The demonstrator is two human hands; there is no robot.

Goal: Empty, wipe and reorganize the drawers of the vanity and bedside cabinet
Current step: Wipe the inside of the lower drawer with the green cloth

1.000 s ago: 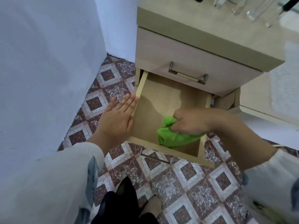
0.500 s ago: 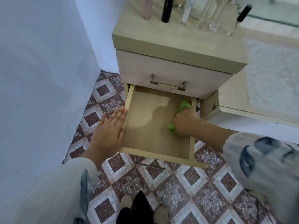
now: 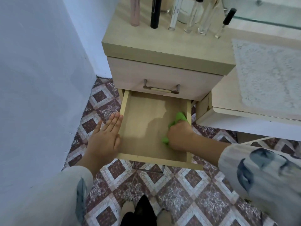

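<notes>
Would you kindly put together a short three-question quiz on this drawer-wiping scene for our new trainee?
1. True or false: the upper drawer is pulled out.
2. What does the right hand grip inside the lower drawer? A) sponge B) green cloth C) brush
3. Fill in: the left hand lies flat, fingers straight, against the lower drawer's outer ___ wall.
Key: 1 false; 2 B; 3 left.

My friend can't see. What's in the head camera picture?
A right hand grips a green cloth inside the open lower drawer, while the left hand lies flat against its left side. Slim bottles stand on the cabinet top above.
</notes>
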